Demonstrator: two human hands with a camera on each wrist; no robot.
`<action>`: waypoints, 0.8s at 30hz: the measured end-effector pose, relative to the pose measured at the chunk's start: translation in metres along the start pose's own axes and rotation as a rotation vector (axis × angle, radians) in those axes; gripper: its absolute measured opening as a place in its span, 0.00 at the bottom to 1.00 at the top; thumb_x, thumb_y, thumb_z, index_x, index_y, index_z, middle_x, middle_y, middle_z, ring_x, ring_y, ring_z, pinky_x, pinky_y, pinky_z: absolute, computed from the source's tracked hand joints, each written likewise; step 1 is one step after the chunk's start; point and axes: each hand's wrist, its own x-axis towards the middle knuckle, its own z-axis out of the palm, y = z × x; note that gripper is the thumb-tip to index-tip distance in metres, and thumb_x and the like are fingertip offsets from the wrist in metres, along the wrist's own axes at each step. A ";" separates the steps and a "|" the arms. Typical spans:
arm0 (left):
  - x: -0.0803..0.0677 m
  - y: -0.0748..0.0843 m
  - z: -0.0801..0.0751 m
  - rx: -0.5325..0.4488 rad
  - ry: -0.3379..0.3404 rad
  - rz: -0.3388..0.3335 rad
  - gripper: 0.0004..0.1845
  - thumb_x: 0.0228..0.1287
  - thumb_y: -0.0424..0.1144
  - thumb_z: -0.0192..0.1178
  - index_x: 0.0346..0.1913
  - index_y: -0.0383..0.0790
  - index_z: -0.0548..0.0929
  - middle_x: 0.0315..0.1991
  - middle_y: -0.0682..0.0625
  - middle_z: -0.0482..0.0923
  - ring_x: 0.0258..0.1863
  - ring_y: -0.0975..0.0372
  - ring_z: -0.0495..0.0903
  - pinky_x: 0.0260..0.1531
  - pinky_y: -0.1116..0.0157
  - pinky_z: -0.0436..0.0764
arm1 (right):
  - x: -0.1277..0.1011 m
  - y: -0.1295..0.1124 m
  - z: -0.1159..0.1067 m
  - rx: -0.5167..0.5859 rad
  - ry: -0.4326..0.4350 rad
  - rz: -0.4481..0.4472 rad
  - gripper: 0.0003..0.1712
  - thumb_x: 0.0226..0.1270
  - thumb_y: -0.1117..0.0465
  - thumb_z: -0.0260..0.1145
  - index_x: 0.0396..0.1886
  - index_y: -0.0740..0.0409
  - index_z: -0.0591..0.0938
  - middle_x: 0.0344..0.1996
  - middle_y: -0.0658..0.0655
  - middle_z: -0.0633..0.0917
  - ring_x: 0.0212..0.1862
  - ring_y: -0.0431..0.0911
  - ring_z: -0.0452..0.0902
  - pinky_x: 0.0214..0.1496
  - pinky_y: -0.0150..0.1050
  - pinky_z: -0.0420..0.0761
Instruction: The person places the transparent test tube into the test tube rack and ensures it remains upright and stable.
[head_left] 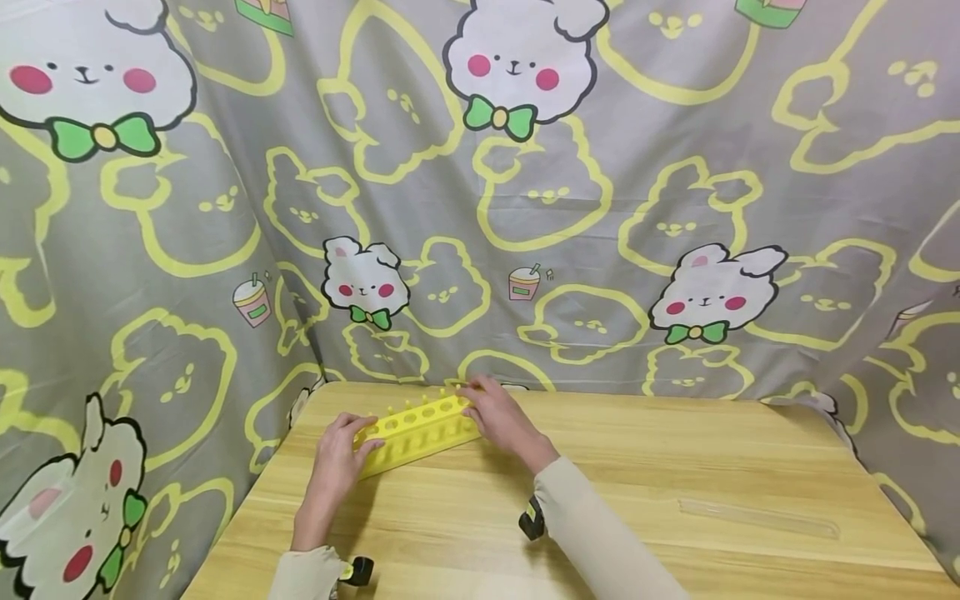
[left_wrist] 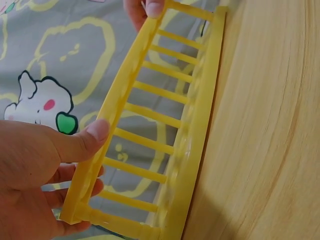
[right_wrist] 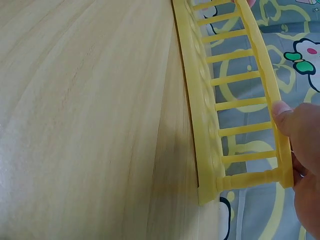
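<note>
A yellow plastic test tube rack point(head_left: 420, 425) stands at the back left of the table, its top bar pierced by a row of round holes and small pegs along the far side. At its left end my left hand point(head_left: 339, 454) grips the top bar, thumb on the near side and fingers behind. My right hand point(head_left: 501, 417) grips the other end of the same bar. In the left wrist view the thumb of the left hand point(left_wrist: 35, 170) presses the bar's edge. The right hand point(right_wrist: 305, 140) pinches the bar likewise in the right wrist view.
A clear, narrow plastic tube point(head_left: 757, 518) lies on the right side of the wooden table point(head_left: 615, 450). Behind and beside the table hangs a grey curtain point(head_left: 570, 333) with cartoon rabbits. The rack's base sits near the table's back edge.
</note>
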 end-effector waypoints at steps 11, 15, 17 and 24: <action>-0.001 0.001 0.005 -0.004 -0.002 0.024 0.21 0.54 0.32 0.77 0.51 0.30 0.87 0.44 0.38 0.81 0.46 0.41 0.80 0.48 0.43 0.81 | -0.009 -0.001 -0.004 -0.023 0.020 0.015 0.19 0.73 0.62 0.68 0.61 0.62 0.83 0.55 0.60 0.79 0.59 0.54 0.75 0.63 0.46 0.79; -0.001 0.003 0.006 -0.015 -0.003 0.031 0.21 0.54 0.32 0.77 0.51 0.29 0.87 0.44 0.38 0.81 0.46 0.41 0.80 0.48 0.43 0.81 | -0.012 -0.001 -0.006 -0.036 0.027 0.016 0.19 0.73 0.62 0.69 0.60 0.61 0.83 0.54 0.60 0.80 0.58 0.53 0.75 0.63 0.46 0.79; -0.001 0.004 0.006 -0.017 -0.005 0.034 0.21 0.54 0.32 0.77 0.51 0.29 0.87 0.44 0.38 0.81 0.46 0.42 0.80 0.48 0.43 0.82 | -0.013 -0.001 -0.006 -0.042 0.031 0.017 0.19 0.72 0.61 0.69 0.60 0.61 0.83 0.54 0.59 0.80 0.57 0.52 0.75 0.63 0.45 0.79; -0.001 0.009 0.009 -0.033 -0.007 0.029 0.21 0.53 0.32 0.77 0.51 0.30 0.87 0.44 0.38 0.82 0.47 0.42 0.81 0.48 0.45 0.83 | -0.021 0.002 -0.010 -0.058 0.040 0.018 0.20 0.72 0.61 0.70 0.60 0.60 0.83 0.53 0.59 0.80 0.57 0.53 0.76 0.62 0.46 0.79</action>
